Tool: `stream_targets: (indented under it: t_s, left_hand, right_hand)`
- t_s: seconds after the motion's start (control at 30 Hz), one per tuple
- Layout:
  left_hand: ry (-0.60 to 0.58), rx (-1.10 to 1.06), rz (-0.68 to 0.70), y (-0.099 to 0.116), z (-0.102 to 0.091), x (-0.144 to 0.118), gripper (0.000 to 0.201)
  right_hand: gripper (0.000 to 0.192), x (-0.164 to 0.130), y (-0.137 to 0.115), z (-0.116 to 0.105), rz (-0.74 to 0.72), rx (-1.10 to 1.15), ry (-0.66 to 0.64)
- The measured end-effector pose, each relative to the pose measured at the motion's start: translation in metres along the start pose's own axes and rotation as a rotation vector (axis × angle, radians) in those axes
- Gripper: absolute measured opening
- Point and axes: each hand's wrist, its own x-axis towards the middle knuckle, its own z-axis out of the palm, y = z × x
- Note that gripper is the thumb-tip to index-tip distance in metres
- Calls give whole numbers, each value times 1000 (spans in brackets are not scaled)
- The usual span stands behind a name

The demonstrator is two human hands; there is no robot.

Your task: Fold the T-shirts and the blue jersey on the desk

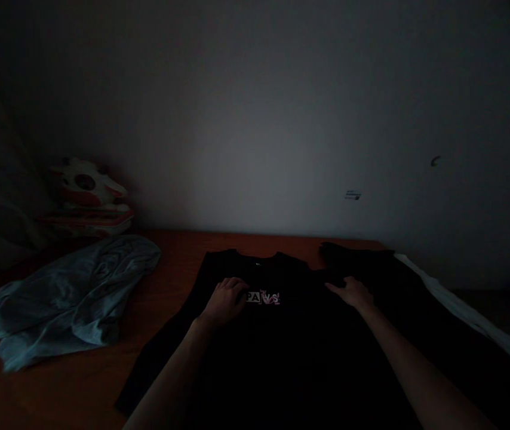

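Observation:
A black T-shirt (pixel 264 358) lies spread on the wooden table, its neckline toward the wall and a small white and pink print (pixel 263 297) across the chest. My left hand (pixel 227 298) rests on the chest, just left of the print, with its fingers slightly bent and lying on the cloth. Over by the shirt's right shoulder and sleeve, my right hand (pixel 352 292) touches the fabric, its thumb stretched out to the left and apart from the fingers. Dim light hides the fine folds around both hands.
A crumpled grey-blue garment (pixel 71 298) lies on the left of the wooden table (pixel 174 245). Behind it stands a white and red cow-shaped object (pixel 87 191). More dark cloth (pixel 416 310) and a white cloth edge (pixel 456 310) lie on the right. A plain wall (pixel 255 131) rises behind the table.

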Motion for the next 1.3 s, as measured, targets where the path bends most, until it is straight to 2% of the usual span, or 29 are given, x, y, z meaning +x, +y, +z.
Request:
stream_targets:
  t_s: [0.07,0.17,0.4,0.5,0.6,0.67,0.7,0.83,0.9,1.0,1.13,1.2,1.3]
  left_hand:
    - [2,-3,4,0,0,0,31]
    - [4,-3,7,1,-1,-1,31]
    - [-4,-16,3,0,0,0,30]
    - [5,-37,8,-1,1,1,30]
    - [13,-29,9,-1,0,1,29]
    - [15,-20,6,0,-1,0,29]
    - [15,-17,5,1,-1,0,29]
    - [21,-16,-1,0,0,1,29]
    - [18,-19,1,0,1,1,29]
    - [7,-22,2,0,1,2,29]
    - [30,-18,9,-1,1,2,27]
    - [48,-18,17,-2,3,1,27]
    - [55,-19,21,-4,5,2,26]
  right_hand:
    - [43,4,3,9,-9,42,-30]
    - [29,10,-1,10,-13,77,11]
    - [47,13,6,-17,104,135,212]
    - [47,9,8,-20,151,163,248]
    - [47,2,-6,-17,136,196,276]
    - [45,-7,-22,-16,43,227,268]
    - [45,-15,-29,-17,-68,248,241]
    - [54,-65,-42,-24,-750,203,146]
    - [48,-94,-35,-27,-930,92,138]
    - [31,-121,-15,-24,-937,-55,94]
    - [20,-126,8,-21,-834,-148,80]
    - [18,-127,14,-30,-832,-129,23]
    - [17,-138,18,-60,-883,-10,-89]
